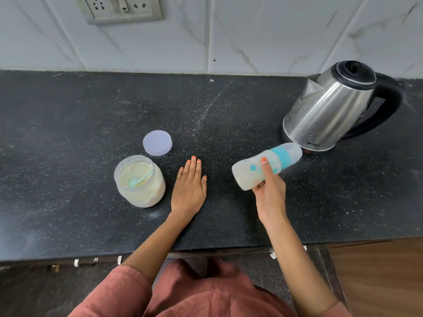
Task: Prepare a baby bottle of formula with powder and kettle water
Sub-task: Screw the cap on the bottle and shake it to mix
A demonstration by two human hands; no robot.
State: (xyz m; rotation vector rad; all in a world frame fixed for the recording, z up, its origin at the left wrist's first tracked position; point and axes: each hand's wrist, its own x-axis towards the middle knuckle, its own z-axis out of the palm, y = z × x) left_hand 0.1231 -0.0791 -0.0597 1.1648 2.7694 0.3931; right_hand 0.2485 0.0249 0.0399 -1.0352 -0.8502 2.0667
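Baby bottle (247, 175) is tilting over the dark counter (91, 110), right of centre, and the right hand (271, 193) is gripping it round the lower body, one finger lying across the front. Its teal collar and clear cap are pointing up and away toward the steel kettle (332, 110), and it is looking blurred and milky inside. Over on the other side, the left hand (188, 188) is lying flat on the counter, palm down, fingers straight, holding nothing. Just to its left the open powder jar (146, 197) is standing upright, a teal scoop (138, 180) resting in the powder. Beyond the jar its round lid (157, 143) is lying flat, near but apart. Far right, the kettle is sitting lid closed, spout facing left, under the tiled wall (251, 30).
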